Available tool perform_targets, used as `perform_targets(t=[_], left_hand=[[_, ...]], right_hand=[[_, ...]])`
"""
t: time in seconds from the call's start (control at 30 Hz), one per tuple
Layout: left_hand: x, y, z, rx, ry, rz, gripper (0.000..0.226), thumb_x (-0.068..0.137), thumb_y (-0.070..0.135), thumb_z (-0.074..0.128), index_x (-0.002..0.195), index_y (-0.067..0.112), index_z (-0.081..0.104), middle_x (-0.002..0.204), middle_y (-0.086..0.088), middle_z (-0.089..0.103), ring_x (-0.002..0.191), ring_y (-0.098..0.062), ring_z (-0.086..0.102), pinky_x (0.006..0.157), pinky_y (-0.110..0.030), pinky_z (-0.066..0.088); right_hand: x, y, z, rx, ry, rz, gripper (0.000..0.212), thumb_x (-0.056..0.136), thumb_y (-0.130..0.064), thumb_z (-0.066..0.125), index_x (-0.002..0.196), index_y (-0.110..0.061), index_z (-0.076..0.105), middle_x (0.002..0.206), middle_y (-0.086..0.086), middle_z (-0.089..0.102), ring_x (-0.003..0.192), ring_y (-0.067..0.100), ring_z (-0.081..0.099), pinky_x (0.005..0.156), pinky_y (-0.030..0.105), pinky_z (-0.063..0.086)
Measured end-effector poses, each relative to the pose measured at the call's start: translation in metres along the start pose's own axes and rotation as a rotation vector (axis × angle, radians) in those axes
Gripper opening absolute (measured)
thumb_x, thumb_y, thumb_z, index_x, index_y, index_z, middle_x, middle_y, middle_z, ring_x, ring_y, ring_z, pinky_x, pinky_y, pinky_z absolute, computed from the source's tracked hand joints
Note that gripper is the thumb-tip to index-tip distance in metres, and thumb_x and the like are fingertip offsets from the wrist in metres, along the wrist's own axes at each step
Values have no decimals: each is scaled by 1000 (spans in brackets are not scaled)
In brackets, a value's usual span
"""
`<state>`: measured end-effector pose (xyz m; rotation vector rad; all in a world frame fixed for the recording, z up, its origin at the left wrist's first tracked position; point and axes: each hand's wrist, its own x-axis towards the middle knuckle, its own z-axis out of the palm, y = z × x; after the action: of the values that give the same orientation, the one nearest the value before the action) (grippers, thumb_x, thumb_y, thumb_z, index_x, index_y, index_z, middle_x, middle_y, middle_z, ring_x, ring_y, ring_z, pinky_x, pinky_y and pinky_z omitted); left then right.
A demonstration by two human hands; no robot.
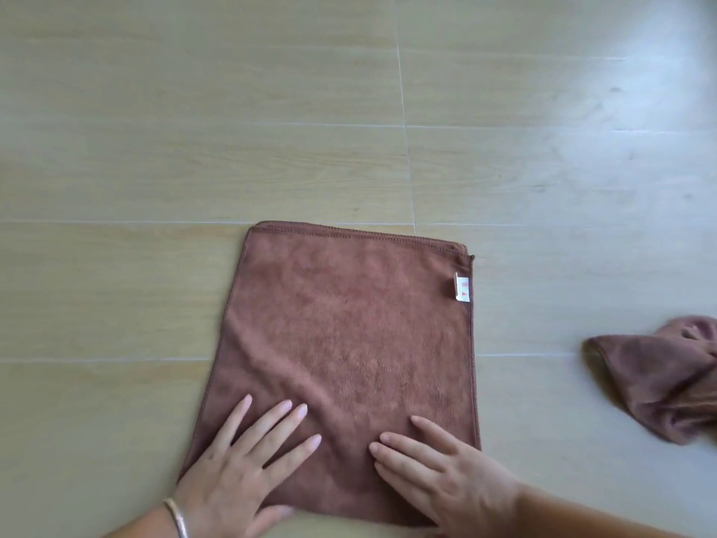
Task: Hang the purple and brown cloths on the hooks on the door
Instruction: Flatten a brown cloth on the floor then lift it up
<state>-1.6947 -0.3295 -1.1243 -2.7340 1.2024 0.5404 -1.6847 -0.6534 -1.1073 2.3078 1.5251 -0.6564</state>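
Note:
A brown cloth (345, 328) lies flat and folded on the wooden floor, with a small white label (461, 288) at its right edge. My left hand (248, 460) presses flat on the cloth's near left part, fingers straight and spread. My right hand (438, 467) presses flat on the near right part, fingers straight. A second brown cloth (659, 374) lies crumpled at the right edge of view, apart from both hands. No purple cloth, door or hooks are in view.
Light wood-look floor tiles (194, 149) stretch around the cloths. A bright patch of light falls on the floor at the upper right (640, 91). A thin bangle (176, 518) sits on my left wrist.

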Motion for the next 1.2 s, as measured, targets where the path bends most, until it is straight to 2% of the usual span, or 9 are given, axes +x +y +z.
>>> perform_targets(t=[0.1,0.17,0.43,0.53,0.63,0.7,0.8,0.97,1.2], left_hand=[[-15,-10,-4,-45,16,-38,81,72,66,52,140,21,49,148,-13,41,137,-27,35,101,-59,30],[-29,-11,-1,-66,7,-53,79,76,61,51,142,18,44,148,-13,42,137,-27,34,103,-58,29],[-37,-15,-1,-56,141,-62,61,79,9,33,138,9,43,145,-9,47,130,-25,49,103,-49,41],[-31,-16,-17,-67,171,-71,66,77,-6,21,128,8,61,134,-9,59,117,-25,61,87,-45,55],[-26,-14,-36,-124,90,-107,65,71,-4,29,121,8,67,130,-8,62,113,-25,64,72,-36,60],[-27,-11,-50,-213,-65,-222,60,81,-4,39,135,15,56,142,-3,52,125,-19,55,81,-34,56],[-30,-3,-81,-162,-242,-372,48,89,12,44,134,28,48,131,7,55,119,-16,53,81,-33,49],[-63,6,-164,-171,-110,-464,33,82,8,53,109,26,62,96,2,66,95,-24,63,76,-37,40],[-121,12,-306,-314,-152,-491,36,81,13,50,105,37,61,100,12,65,97,-19,60,80,-29,43]], right_hand=[[-7,3,0,38,-7,45,68,87,-59,39,138,-16,53,148,4,44,135,20,44,104,54,40],[-11,0,2,75,-25,85,83,77,-70,43,137,-13,53,148,6,44,135,22,44,103,56,41],[-7,-13,7,185,53,183,67,82,-37,47,141,-6,45,152,10,38,136,27,42,104,56,41],[-12,-15,-9,261,12,256,65,78,-36,59,137,-11,53,148,10,44,132,29,46,101,52,45],[-20,-26,-41,314,-72,455,57,86,-23,39,143,-17,46,150,11,40,140,30,35,109,47,36],[-31,-33,-59,368,-143,580,58,93,-19,29,150,-18,24,157,11,22,147,29,13,116,45,19],[-52,-35,-92,401,-116,713,54,94,-19,32,147,-21,25,154,7,26,145,26,12,114,41,21],[-102,-22,-159,435,-111,812,46,93,-17,32,137,-27,39,148,4,35,144,24,17,111,38,25],[-189,-17,-279,474,-59,791,34,95,-18,34,124,-28,47,127,-4,48,138,19,26,106,32,30]])
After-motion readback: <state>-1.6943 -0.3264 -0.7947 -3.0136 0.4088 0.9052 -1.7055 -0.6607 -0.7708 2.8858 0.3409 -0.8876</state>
